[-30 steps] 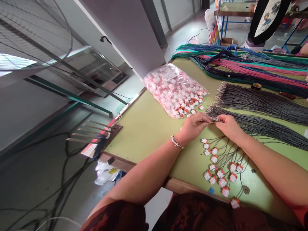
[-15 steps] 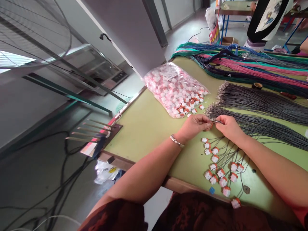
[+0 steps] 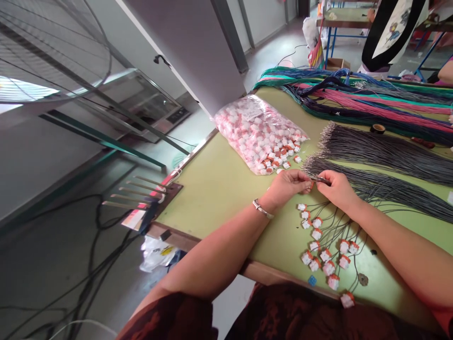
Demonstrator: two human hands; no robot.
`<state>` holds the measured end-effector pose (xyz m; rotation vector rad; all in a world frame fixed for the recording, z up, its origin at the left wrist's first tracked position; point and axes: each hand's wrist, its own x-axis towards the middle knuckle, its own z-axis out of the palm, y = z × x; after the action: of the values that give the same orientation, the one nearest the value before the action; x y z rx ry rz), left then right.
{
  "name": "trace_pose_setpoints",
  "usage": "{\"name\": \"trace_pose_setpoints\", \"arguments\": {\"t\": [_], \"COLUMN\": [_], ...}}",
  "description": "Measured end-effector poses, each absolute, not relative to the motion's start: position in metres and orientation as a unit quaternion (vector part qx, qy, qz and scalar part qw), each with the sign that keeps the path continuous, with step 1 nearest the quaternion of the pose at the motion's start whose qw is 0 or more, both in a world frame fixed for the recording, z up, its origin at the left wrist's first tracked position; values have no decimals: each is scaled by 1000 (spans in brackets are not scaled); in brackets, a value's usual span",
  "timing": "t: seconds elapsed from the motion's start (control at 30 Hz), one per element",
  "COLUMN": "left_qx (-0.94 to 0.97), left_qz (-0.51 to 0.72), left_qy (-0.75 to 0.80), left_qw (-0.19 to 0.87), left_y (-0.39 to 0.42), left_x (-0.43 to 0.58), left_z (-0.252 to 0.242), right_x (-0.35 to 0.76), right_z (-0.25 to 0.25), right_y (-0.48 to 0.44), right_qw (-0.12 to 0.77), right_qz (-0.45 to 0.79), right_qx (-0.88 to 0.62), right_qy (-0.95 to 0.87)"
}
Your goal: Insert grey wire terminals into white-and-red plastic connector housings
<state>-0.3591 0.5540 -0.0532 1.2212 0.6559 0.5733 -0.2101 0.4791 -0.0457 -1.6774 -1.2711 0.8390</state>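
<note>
My left hand (image 3: 288, 185) is pinched shut on a small red and white connector (image 3: 310, 186) over the green table (image 3: 219, 189). My right hand (image 3: 336, 189) is closed on a thin dark wire (image 3: 320, 180) whose tip meets that connector. Both hands rest near the tips of a grey wire bundle (image 3: 382, 186). Below them lie several finished connectors with wires attached (image 3: 323, 245). A clear bag of red and white connectors (image 3: 256, 130) sits just beyond my left hand, with a few spilled at its mouth.
A second grey wire bundle (image 3: 382, 148) and coloured wire bundles (image 3: 361, 101) lie farther back. A tape roll (image 3: 378, 128) sits between them. A metal rack (image 3: 141, 198) juts off the table's left corner. Another person (image 3: 389, 28) stands at the far right.
My hands have stayed together at the wire tips, with only small finger shifts. The view has tilted slightly.
</note>
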Motion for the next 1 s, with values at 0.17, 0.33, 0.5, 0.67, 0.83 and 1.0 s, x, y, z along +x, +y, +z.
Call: {"name": "trace_pose_setpoints", "arguments": {"t": [0.17, 0.33, 0.5, 0.67, 0.83, 1.0], "left_qx": [530, 532, 533, 486, 475, 508], "left_qz": [253, 239, 242, 280, 275, 251], "left_qy": [311, 309, 314, 315, 308, 312], "left_qw": [747, 751, 747, 765, 777, 763], "left_y": [557, 558, 558, 558, 558, 558], "left_x": [-362, -363, -363, -362, -361, -361], "left_z": [-54, -53, -55, -58, -59, -59], "right_x": [-210, -209, -206, -206, -207, -207], "right_z": [-47, -55, -56, -53, -55, -53], "right_y": [480, 480, 478, 477, 477, 479], "right_qw": [415, 407, 396, 404, 406, 411], "right_qz": [312, 274, 228, 268, 233, 263], "right_qx": [-684, -681, -672, -656, -662, -663], "right_qy": [-513, -544, -583, -578, -585, -567]}}
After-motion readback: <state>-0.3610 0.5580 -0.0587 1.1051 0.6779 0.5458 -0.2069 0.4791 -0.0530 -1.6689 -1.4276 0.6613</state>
